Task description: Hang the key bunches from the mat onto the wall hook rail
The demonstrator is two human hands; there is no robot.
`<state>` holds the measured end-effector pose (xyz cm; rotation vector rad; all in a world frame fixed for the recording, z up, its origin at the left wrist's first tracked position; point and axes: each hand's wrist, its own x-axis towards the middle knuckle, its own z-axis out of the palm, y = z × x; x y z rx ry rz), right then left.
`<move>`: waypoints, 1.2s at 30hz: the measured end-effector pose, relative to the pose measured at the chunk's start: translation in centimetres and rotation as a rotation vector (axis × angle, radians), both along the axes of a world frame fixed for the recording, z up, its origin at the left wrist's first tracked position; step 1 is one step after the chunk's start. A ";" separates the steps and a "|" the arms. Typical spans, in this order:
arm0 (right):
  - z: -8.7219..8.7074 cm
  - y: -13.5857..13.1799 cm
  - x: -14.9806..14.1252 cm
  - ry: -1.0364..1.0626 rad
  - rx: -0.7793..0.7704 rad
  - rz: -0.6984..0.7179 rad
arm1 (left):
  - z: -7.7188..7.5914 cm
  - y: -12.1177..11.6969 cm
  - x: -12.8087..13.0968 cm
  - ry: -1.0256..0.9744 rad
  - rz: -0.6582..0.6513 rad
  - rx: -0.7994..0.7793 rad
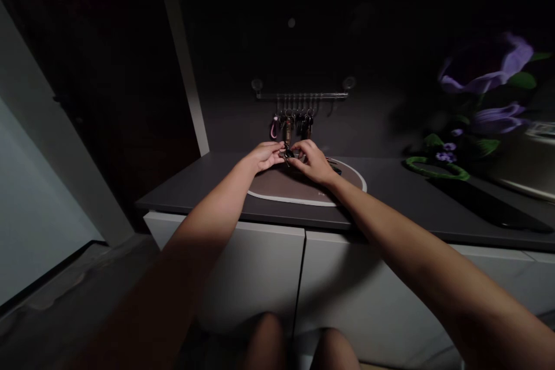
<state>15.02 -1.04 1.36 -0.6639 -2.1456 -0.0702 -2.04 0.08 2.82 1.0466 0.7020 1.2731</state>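
Note:
Both hands meet over the mat at a small bunch of keys (pixel 288 154), dark and partly metallic. My left hand (pixel 265 156) pinches it from the left with thumb and fingers. From the right, my right hand (pixel 313 163) closes its thumb and fingertips on the same bunch. Just above the fingers hangs a brown strap with pale letters (pixel 288 129); whether it joins the held keys I cannot tell. Below lies a brown oval mat (pixel 286 188) with a white rim. Some thin items (pixel 335 166) on it are half hidden behind my right hand.
A clear rail (pixel 303 95) on the dark wall carries several hooks with keys and a pink loop (pixel 274 127). Purple flowers (pixel 498 118), a green ring (pixel 436 169) and a black flat object (pixel 489 205) occupy the right counter (pixel 390 196). White cabinet doors (pixel 255 272) stand below.

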 end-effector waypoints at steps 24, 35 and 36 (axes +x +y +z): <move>-0.1 0.8 0.4 -0.020 0.051 -0.107 | -0.4 0.4 0.2 -0.022 0.014 -0.015; 0.5 1.0 0.7 0.172 -0.059 -0.125 | -0.5 -0.3 0.5 0.124 -0.049 -0.005; 0.5 1.1 0.7 0.190 -0.094 -0.127 | -0.5 -0.3 0.5 0.147 -0.057 -0.004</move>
